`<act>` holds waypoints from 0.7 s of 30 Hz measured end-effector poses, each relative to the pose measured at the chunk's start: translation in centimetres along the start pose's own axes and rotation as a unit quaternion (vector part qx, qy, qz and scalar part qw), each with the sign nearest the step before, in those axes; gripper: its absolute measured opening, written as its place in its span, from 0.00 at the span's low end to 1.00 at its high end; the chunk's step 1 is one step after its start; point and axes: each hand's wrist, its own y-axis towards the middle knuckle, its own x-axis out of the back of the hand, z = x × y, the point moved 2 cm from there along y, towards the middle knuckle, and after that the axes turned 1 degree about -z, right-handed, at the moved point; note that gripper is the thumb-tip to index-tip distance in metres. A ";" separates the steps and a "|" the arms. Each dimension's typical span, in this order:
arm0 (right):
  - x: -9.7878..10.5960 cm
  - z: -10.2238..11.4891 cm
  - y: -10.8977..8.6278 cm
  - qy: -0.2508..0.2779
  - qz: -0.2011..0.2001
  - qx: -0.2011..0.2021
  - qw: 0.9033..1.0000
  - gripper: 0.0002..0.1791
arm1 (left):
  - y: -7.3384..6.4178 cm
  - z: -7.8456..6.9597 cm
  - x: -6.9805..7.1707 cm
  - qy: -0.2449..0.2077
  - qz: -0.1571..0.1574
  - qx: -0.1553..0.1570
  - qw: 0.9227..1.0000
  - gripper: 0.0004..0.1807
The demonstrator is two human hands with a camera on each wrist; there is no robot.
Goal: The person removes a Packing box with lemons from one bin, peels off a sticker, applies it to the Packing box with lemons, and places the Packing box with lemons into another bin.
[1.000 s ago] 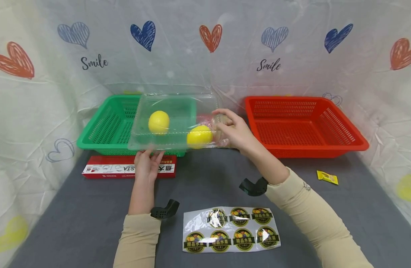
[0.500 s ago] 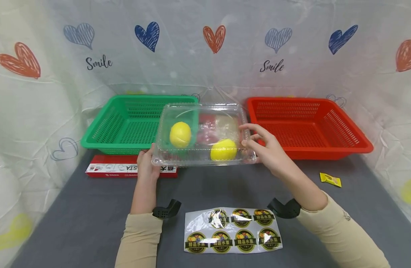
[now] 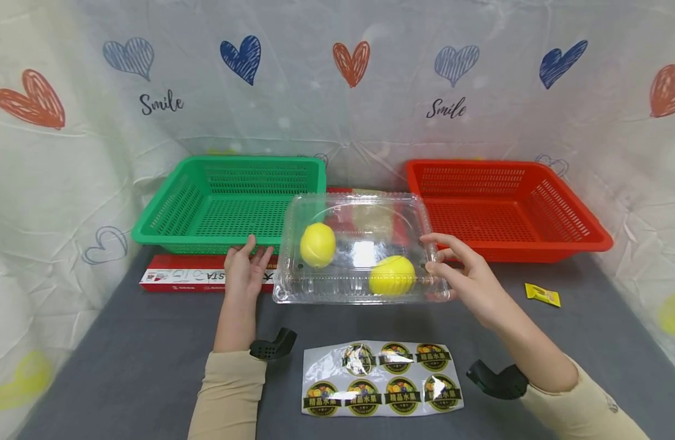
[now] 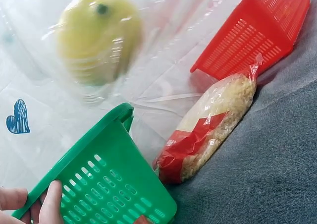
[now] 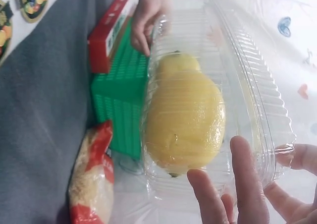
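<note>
My right hand grips the right end of a clear plastic clamshell box, thumb and fingers at its edge. Through the plastic show two yellow fruits that look like lemons, one lemon at the left and another lemon at the front right. In the right wrist view the nearer lemon partly covers the other. My left hand is just left of the box, fingers extended and holding nothing. It overlaps the front rim of the green basket in the head view.
A red basket stands at the right, with a small yellow packet before it. Between the baskets lies a red-and-clear bag. A long red-and-white box lies before the green basket, and a sticker sheet at the front.
The clamshell box has moved right and towards me with my right hand. My left hand was at its underside and left edge earlier and is now apart from it.
</note>
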 end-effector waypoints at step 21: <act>-0.6 -3.8 -3.5 0.095 0.020 -0.001 0.995 0.23 | -0.2 0.0 0.0 0.008 0.002 -0.003 1.000 0.07</act>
